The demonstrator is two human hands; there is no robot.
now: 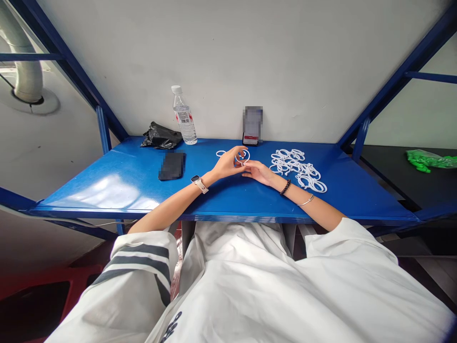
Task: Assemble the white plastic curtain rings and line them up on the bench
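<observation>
Above the middle of the blue table, both hands meet at a small white cord loop (249,155). My left hand (228,163) curves round the loop's left side, thumb and fingers closed on it. At the loop's lower edge, the fingertips of my right hand (260,173) pinch it. Another white loop (221,153) lies on the table just beyond my left hand, partly hidden by it. To the right of my right hand is a loose pile of white cord coils (296,166), several of them overlapping.
A water bottle (185,121) stands against the wall beside a crumpled black plastic bag (162,136). A dark flat phone-like object (172,166) lies left of my hands. A phone (252,126) leans on the wall. Bright green items in a clear bag (428,160) lie on a dark surface at right.
</observation>
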